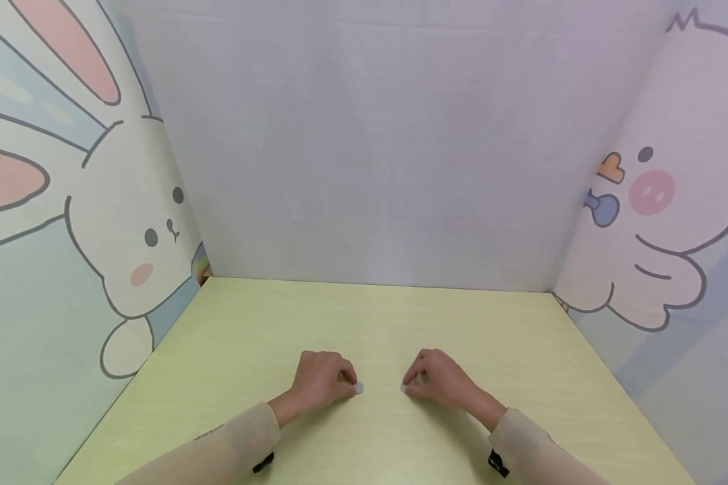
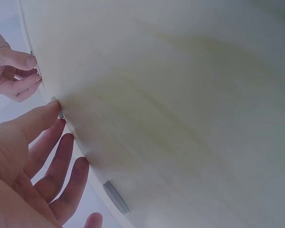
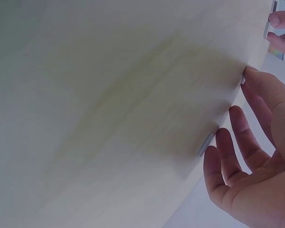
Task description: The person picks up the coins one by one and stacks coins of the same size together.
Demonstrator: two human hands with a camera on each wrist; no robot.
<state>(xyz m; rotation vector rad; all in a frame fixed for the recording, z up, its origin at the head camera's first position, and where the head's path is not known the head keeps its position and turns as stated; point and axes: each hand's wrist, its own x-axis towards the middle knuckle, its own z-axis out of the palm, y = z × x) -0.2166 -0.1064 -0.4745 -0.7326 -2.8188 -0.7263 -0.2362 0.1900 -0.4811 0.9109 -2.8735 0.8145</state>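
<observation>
In the head view my left hand (image 1: 323, 380) rests low on the table and pinches a small grey coin-like disc (image 1: 360, 388) between thumb and index finger. Mirroring it, my right hand (image 1: 441, 382) pinches a similar grey disc (image 1: 403, 388) at its thumb and index fingertips. A gap of bare tabletop separates the two discs. Beyond the left hand's other fingers, the left wrist view shows another grey disc (image 2: 116, 197) on the surface. One more disc (image 3: 206, 145) lies by the right hand's outer fingertips in the right wrist view. The hands hide both of these from the head view.
The pale yellow-green table (image 1: 376, 316) stretches back to a plain light curtain (image 1: 376, 148). A wall panel with a rabbit drawing (image 1: 127, 222) stands at the left, one with a chick drawing (image 1: 673, 188) at the right. Dark straps (image 1: 497, 463) hang under the sleeves.
</observation>
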